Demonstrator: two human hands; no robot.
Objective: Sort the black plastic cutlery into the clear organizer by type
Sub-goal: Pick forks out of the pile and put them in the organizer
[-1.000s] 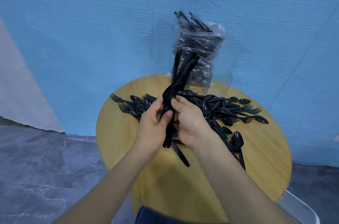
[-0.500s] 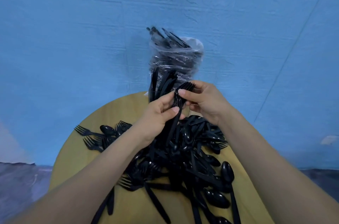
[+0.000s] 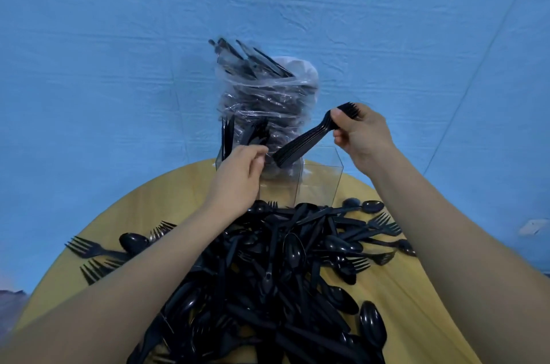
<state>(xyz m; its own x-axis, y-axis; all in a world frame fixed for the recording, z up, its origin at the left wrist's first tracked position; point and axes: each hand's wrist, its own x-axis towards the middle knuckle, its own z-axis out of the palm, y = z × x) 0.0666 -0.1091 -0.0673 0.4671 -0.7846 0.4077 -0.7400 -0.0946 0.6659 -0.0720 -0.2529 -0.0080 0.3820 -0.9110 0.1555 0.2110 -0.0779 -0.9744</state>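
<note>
Above the far edge of the round wooden table (image 3: 143,214), a stacked bundle of black forks (image 3: 309,137) hangs tilted, tines up and to the right, handle ends down and to the left over the clear organizer (image 3: 320,182). Forks in the bundle are nested closely, glossy black, handles lined up in one flat strip. Right hand (image 3: 364,137) pinches the bundle near the tine end, thumb on the near side, fingers curled behind. Left hand (image 3: 241,176) sits at the organizer's left front, fingers bent with tips drawn toward the thumb just beside the handle ends of the bundle; whether it touches the bundle or grips the organizer's rim cannot be told.

Organizer: transparent, upright walls, at least two compartments visible at the front right. Knives (image 3: 227,137) stand upright in its left part, blades up, partly hidden by the left hand. Behind it stands a clear plastic bag (image 3: 268,95), crinkled, packed with more black cutlery, handles poking from its open top.

Nearer the camera, a loose pile of cutlery (image 3: 282,268) covers the table's middle: spoons, forks and knives crossed in all directions, same glossy black plastic. A few separate forks (image 3: 89,247) lie at the pile's left edge, with a spoon (image 3: 134,241) beside them. Another spoon (image 3: 372,325) lies at lower right. Blue fabric backdrop (image 3: 119,36), creased, fills the view behind.
</note>
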